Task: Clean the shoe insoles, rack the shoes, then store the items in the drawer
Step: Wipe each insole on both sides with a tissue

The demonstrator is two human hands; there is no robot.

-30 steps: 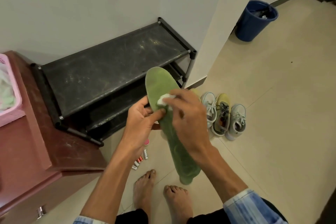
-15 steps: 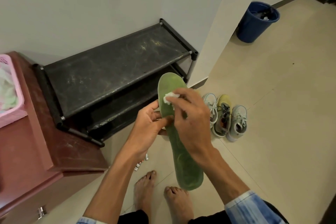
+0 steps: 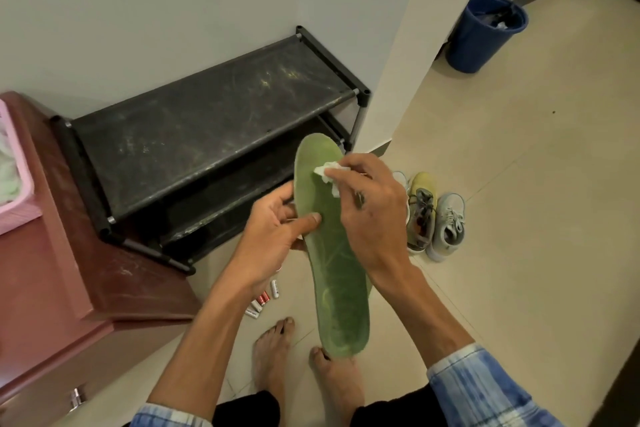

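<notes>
One insole (image 3: 332, 253), one wipe (image 3: 327, 172), three shoes (image 3: 420, 215)

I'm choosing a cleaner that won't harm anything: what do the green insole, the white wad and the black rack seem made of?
Green insole: probably foam, matte face with pale scuffs. White wad in the right hand: crumpled tissue or cloth, unclear which. Black rack: dull, streaked sheet shelves on tubes, possibly metal, plastic-looking corner joints.

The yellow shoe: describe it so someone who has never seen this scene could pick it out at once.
Start at the black shoe rack against the wall; past its right end, shoes stand in a row on the floor. The yellow shoe is the middle one, beside the pale grey shoe, the only coloured one.
</notes>
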